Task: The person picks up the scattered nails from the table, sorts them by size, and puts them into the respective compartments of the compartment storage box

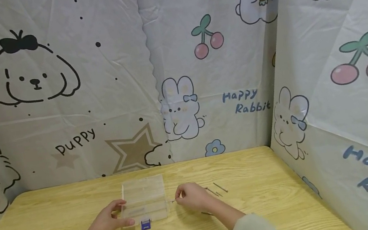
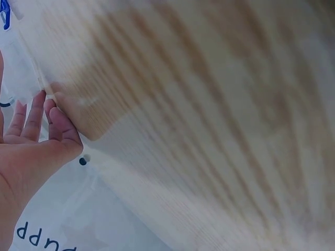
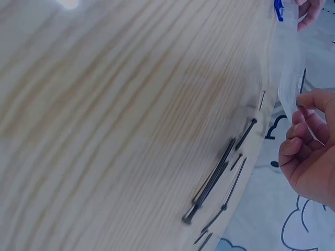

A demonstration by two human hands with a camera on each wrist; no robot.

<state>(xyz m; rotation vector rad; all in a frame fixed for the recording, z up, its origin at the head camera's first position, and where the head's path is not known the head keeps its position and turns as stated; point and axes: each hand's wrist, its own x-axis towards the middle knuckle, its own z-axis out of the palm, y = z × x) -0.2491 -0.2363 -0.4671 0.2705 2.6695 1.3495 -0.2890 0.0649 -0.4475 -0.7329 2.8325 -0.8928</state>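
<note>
One nail (image 3: 303,81) jutting from pinching right hand (image 1: 192,196) beside clear box (image 1: 144,194), left hand (image 1: 111,220) gripping box; end-only hold possibly slipping.

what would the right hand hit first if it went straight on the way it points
The right hand, nail foremost, would likely meet the box; it might pass above, as its height is unclear.

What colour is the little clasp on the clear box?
The clasp is deep blue; it shows best in the head view, at the clear box's near edge.
</note>
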